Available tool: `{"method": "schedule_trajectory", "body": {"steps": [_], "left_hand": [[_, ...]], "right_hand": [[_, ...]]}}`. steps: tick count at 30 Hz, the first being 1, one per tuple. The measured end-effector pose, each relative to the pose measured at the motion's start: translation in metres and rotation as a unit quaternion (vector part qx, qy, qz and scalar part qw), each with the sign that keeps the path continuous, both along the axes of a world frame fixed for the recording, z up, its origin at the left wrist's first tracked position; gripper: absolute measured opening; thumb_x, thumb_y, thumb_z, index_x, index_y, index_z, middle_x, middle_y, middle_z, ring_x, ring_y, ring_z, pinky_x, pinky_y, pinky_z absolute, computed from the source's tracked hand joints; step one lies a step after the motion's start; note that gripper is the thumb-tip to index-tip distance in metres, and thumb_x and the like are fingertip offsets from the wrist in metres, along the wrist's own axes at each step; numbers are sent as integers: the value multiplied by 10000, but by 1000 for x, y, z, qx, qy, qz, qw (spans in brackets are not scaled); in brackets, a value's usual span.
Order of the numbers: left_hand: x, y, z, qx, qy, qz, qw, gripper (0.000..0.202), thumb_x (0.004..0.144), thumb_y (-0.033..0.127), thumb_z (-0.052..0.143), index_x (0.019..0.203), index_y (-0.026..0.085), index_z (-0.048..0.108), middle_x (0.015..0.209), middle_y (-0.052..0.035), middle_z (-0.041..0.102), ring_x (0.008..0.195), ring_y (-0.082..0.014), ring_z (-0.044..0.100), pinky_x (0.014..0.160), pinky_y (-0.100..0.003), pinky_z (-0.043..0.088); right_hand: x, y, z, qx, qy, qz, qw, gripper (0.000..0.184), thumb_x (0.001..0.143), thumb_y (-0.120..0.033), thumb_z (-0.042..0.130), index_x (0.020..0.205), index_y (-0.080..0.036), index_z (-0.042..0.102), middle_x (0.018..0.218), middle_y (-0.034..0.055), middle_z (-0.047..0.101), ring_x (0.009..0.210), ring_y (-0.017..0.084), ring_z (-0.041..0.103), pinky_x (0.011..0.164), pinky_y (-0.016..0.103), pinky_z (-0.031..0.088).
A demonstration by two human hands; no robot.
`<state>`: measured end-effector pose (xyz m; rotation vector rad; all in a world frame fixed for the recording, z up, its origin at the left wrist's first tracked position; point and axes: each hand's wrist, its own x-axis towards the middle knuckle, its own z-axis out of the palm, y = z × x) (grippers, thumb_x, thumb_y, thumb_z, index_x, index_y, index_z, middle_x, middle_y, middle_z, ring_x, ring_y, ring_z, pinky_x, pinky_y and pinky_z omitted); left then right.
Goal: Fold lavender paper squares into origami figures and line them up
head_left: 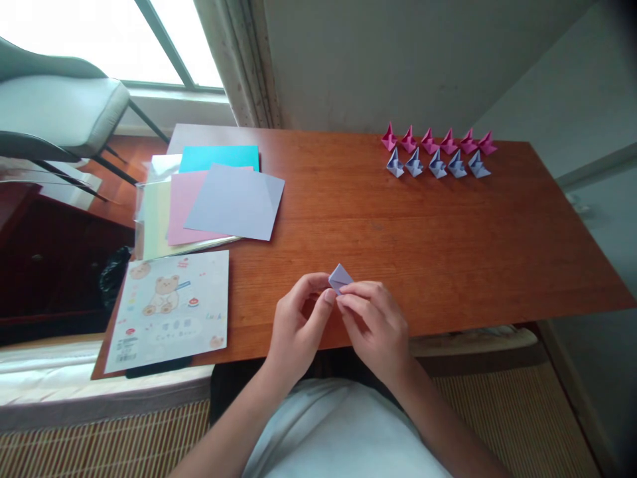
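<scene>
A small folded lavender paper piece (340, 277) is pinched between both hands just above the front edge of the wooden table (398, 232). My left hand (298, 325) grips its left side with thumb and fingers closed. My right hand (375, 322) closes on its right side from the other side. At the table's far right stand a row of several pink folded paper figures (438, 141) and, in front of them, a row of several lavender figures (436, 164).
A fan of coloured paper sheets (219, 199) lies at the left of the table, with a bear-printed paper pack (169, 309) nearer me. A grey chair (60, 106) stands by the window at far left. A wall runs behind the table.
</scene>
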<state>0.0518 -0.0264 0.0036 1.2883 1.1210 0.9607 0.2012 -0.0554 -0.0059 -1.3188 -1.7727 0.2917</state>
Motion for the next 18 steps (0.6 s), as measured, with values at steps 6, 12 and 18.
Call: {"method": "schedule_trajectory", "body": {"steps": [6, 12, 18], "left_hand": [[1, 2, -6, -3, -14, 86, 996, 109, 925, 272, 666, 984, 203, 606, 908, -11, 675, 848, -148, 670, 733, -232, 523], [-4, 9, -7, -15, -9, 31, 999, 200, 940, 309, 633, 1110, 212, 589, 847, -19, 663, 734, -147, 631, 619, -229, 495], [-5, 13, -6, 0, 27, -3, 1000, 279, 957, 323, 599, 1206, 204, 561, 784, -6, 626, 640, -126, 548, 542, -215, 419]], "right_hand": [[-1, -5, 3, -26, 8, 91, 995, 260, 920, -141, 634, 1151, -260, 635, 1059, 74, 718, 992, 226, 656, 871, 414, 575], [12, -9, 6, -50, 60, 31, 996, 332, 955, -126, 519, 1251, -261, 584, 785, 5, 683, 706, 169, 659, 703, 327, 561], [21, -7, 1, -105, 106, -12, 989, 341, 973, -117, 455, 1259, -260, 574, 681, -55, 606, 586, 116, 601, 646, 260, 531]]}}
